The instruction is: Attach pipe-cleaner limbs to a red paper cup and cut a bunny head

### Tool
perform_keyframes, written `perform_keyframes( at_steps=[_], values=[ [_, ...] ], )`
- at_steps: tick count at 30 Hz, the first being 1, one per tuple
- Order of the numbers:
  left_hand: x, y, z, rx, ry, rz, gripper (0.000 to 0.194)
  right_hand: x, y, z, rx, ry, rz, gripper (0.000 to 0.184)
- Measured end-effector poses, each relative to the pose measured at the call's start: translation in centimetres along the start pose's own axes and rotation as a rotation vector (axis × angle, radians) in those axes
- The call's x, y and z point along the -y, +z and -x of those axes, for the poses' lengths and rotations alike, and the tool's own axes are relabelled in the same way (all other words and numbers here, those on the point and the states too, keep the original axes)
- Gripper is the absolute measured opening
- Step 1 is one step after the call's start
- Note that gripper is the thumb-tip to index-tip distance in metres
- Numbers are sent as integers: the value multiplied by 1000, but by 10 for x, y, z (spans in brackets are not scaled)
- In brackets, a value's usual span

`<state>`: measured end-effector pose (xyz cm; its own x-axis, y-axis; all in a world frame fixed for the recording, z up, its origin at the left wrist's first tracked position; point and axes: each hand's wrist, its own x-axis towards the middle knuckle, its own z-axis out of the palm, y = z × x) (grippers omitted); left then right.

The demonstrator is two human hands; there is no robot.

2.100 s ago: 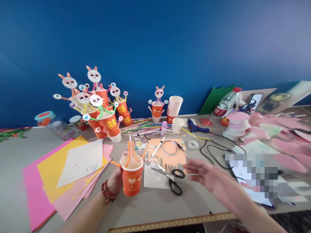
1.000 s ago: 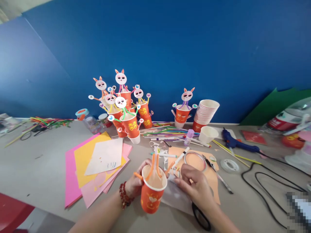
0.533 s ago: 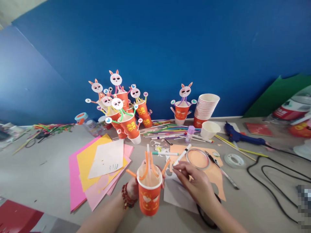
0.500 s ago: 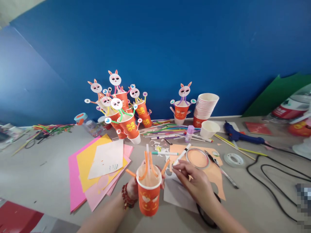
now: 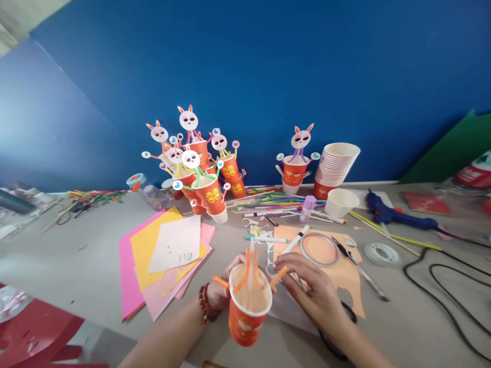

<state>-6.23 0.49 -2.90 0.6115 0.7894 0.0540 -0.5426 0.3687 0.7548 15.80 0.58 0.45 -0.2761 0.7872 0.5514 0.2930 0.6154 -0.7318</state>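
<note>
My left hand, with a red bead bracelet at its wrist, is wrapped round the back left of an orange-red paper cup. The cup is tipped a little towards me. Orange bent strips stand inside it with a clear straw, and one orange strip sticks out on each side. My right hand is just right of the cup, fingers curled together at the right-hand orange strip. Whatever its fingertips hold is too small to make out. Black-handled scissors lie partly hidden under my right wrist.
Rabbit-faced cup figures stand at the back left, another beside stacked cups. Coloured paper sheets lie left. A glue gun, its black cable, tape, a glue stick and a craft knife lie right.
My right hand, first held open far right of the cup, has come over to it with fingers closed. Since half a second ago it has moved up to the right-hand orange strip.
</note>
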Motion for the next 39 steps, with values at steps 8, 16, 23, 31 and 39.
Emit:
perform_keyframes(
  at_steps=[8,16,23,31,39],
  values=[
    [-5,7,-2,15,132,-83,67,2,1,0,64,16,4,12],
    [-4,4,0,-17,79,11,74,6,2,-1,56,11,-20,12],
    [-4,6,2,-48,25,29,79,10,1,-3,72,11,-74,15],
    [-3,6,0,-1,-1,-13,71,10,2,0,10,-31,-86,14],
    [-7,14,-1,-8,0,-17,66,15,0,1,4,-1,-179,12]
  ],
)
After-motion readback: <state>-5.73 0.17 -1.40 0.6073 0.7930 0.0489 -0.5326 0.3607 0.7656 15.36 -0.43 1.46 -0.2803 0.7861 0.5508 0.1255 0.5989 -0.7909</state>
